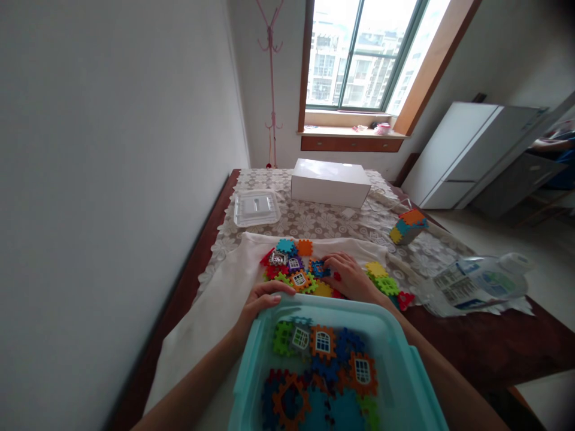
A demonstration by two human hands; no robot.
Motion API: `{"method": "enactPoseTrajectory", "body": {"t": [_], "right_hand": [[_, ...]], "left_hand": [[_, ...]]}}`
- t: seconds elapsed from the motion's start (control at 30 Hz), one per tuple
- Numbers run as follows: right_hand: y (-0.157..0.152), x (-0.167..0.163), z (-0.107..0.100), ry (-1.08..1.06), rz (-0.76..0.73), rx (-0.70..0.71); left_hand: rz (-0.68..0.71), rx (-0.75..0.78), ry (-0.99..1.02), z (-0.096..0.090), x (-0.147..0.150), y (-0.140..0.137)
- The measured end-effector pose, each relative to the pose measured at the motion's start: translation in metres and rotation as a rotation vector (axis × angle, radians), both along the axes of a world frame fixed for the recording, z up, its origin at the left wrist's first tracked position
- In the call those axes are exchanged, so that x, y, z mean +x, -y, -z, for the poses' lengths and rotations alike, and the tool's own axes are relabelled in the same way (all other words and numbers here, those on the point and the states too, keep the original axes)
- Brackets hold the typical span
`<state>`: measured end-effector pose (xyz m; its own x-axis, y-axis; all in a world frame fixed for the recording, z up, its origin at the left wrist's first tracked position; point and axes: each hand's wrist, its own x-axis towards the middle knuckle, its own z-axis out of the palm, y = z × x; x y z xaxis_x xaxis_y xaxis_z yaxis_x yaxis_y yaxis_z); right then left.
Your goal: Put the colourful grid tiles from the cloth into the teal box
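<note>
A light teal plastic bin (393, 359) holds many interlocking toy tiles, among them an orange window tile (323, 342). My left hand (263, 302) grips the bin's far left rim, fingers over the edge. Beyond the bin, a pile of similar tiles lies on white cloth, with a purple window tile (294, 264) and an orange square tile (305, 247) in it. My right hand (350, 275) reaches across the right of this pile, its curled fingers on a blue window tile (318, 268). Part of the pile is hidden beneath that hand.
A clear lid (257, 207) and a white box (330, 182) sit at the table's far end. To the right stand a small tile house (408, 225) and a large clear plastic bottle (480, 282) lying tilted. Yellow and green tiles (386, 284) lie beside my right forearm. A wall borders the left.
</note>
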<state>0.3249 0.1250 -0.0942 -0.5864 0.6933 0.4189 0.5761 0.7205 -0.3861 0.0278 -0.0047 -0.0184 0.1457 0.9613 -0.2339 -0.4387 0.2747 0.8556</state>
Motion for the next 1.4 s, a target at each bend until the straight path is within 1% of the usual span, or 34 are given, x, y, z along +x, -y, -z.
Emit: {"method": "enactPoseTrajectory", "body": {"t": [0.1, 0.3, 0.47, 0.7, 0.9, 1.07, 1.13, 1.23, 1.33, 1.4], "right_hand": [[0.002, -0.001, 0.001, 0.003, -0.039, 0.022], [0.006, 0.0, 0.004, 0.073, -0.016, -0.039], [0.006, 0.001, 0.0, 0.114, -0.009, -0.071], [0.006, 0.001, -0.008, 0.08, 0.016, -0.096], [0.006, 0.001, -0.005, 0.041, 0.068, -0.109], [0.005, 0.001, -0.006, 0.026, 0.078, -0.13], [0.003, 0.002, -0.009, -0.05, 0.094, -0.164], [0.002, 0.005, -0.018, -0.285, 0.076, -0.261], [0.008, 0.013, -0.034, -0.573, -0.03, -0.408], [0.018, 0.02, -0.046, -0.703, -0.122, -0.512]], "left_hand": [[0.003, 0.005, -0.01, -0.001, 0.0, 0.001], [-0.011, 0.006, -0.004, -0.001, 0.001, 0.001], [0.024, 0.008, -0.012, -0.002, 0.0, -0.001], [0.02, 0.046, -0.038, -0.006, 0.001, 0.002], [0.026, 0.025, -0.025, -0.006, 0.001, -0.001], [0.019, 0.022, -0.04, -0.008, 0.001, 0.0], [0.022, 0.022, -0.038, -0.009, 0.002, 0.0], [0.026, 0.02, -0.023, -0.01, 0.001, 0.001], [0.018, 0.006, -0.005, -0.006, 0.001, 0.001], [0.019, 0.002, 0.003, -0.002, 0.0, 0.001]]}}
